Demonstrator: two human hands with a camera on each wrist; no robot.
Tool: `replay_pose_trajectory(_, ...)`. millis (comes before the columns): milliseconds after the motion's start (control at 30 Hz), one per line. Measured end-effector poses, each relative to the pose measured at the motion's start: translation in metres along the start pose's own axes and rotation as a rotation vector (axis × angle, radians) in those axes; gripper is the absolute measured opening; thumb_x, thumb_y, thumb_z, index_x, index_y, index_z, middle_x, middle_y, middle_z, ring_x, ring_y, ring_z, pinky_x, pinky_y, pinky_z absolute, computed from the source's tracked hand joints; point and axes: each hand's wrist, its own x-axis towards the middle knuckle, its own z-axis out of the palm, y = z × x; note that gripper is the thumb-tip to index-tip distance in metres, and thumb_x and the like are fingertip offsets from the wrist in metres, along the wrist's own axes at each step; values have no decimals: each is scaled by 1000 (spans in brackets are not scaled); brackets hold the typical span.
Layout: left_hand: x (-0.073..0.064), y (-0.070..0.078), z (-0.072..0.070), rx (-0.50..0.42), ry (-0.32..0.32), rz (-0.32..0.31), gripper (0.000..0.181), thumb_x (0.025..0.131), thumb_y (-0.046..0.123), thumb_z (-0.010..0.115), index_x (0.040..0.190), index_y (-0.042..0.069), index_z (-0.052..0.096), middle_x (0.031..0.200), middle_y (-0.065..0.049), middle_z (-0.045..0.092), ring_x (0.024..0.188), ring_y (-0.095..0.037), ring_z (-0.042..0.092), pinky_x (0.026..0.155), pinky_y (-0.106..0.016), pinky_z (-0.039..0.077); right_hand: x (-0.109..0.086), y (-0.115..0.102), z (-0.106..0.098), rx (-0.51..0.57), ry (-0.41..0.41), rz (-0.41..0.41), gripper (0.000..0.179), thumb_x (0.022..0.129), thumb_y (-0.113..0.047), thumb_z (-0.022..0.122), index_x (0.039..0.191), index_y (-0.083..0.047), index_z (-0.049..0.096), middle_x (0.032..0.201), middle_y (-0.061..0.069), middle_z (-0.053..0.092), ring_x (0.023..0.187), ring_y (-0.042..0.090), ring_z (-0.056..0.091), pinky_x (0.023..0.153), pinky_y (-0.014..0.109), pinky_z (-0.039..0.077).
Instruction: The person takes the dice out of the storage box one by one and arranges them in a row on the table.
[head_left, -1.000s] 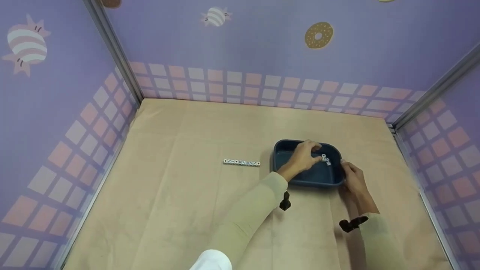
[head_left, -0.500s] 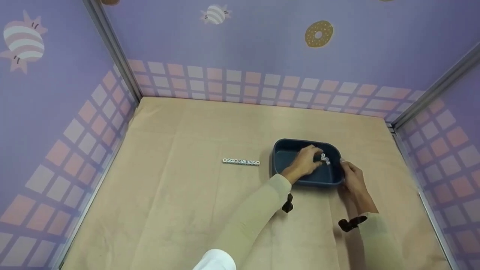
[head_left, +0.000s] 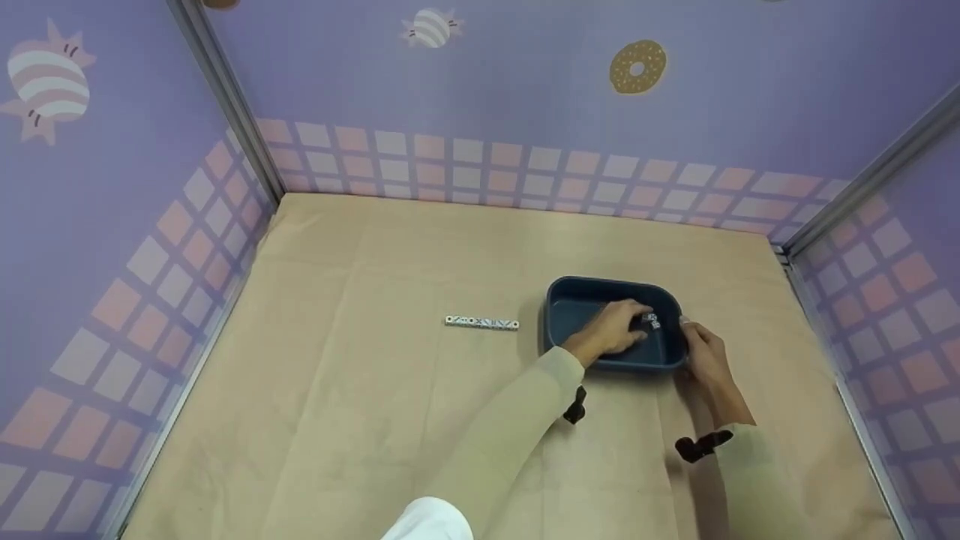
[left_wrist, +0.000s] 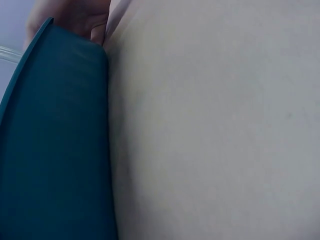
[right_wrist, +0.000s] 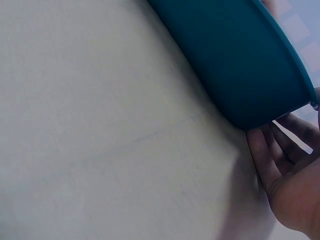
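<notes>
A dark blue rectangular basin with rounded corners sits on the cloth. My left hand reaches inside it, thumb and fingers spread apart beside a small cluster of white cubes with dark marks. One fingertip overlaps the top of the cluster. At the basin's right end my right hand grips the wall, thumb at the rim. The right wrist view shows the fingers of that hand against the basin's outer wall. In the left wrist view the basin wall hides most of the left hand.
Left of the basin, similar small cubes form a straight row on the beige cloth. Purple patterned panels enclose the back and both sides, with metal posts at the corners.
My left hand has shifted slightly right and lower inside the basin, its fingers moving over the cubes. The right hand keeps its hold on the basin's end.
</notes>
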Motion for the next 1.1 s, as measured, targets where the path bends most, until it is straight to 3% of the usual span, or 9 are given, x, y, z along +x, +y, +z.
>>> replay_pose_trajectory(333,2,-1,-1,-39,3,-25,40,100,23,76,139,15,69,131,2,67,121,-7,61,103,-17,45,-1,-7,-1,33,9,1,64,114,-45,43,154,6,48,164,21,41,154,32,32,129,45,20)
replay_pose_trajectory(567,3,-1,-3,19,-20,-44,25,96,7,75,119,16,76,112,2,65,99,-8,61,84,-15,48,-5,-14,-1,27,3,2,65,114,-44,43,156,6,45,164,23,40,155,33,31,129,44,19)
replay_pose_trajectory(767,2,-2,-3,54,-57,-32,19,101,9,71,117,16,79,110,1,68,98,-10,63,83,-18,50,-3,-9,-1,42,-19,11,67,114,-46,40,161,2,39,168,21,34,157,34,27,129,46,18)
replay_pose_trajectory(933,-1,2,-11,42,16,10,15,104,16,70,116,16,79,108,3,68,97,-7,63,83,-17,51,-1,-1,1,60,-26,11,74,112,-56,41,162,-1,40,167,20,37,154,33,33,128,45,23)
replay_pose_trajectory(1100,-14,12,-40,-76,86,51,14,103,17,73,115,13,77,107,4,66,94,-3,61,81,-14,49,-2,-1,-1,13,-4,31,79,109,-63,40,160,-2,44,163,18,42,143,27,41,119,41,34)
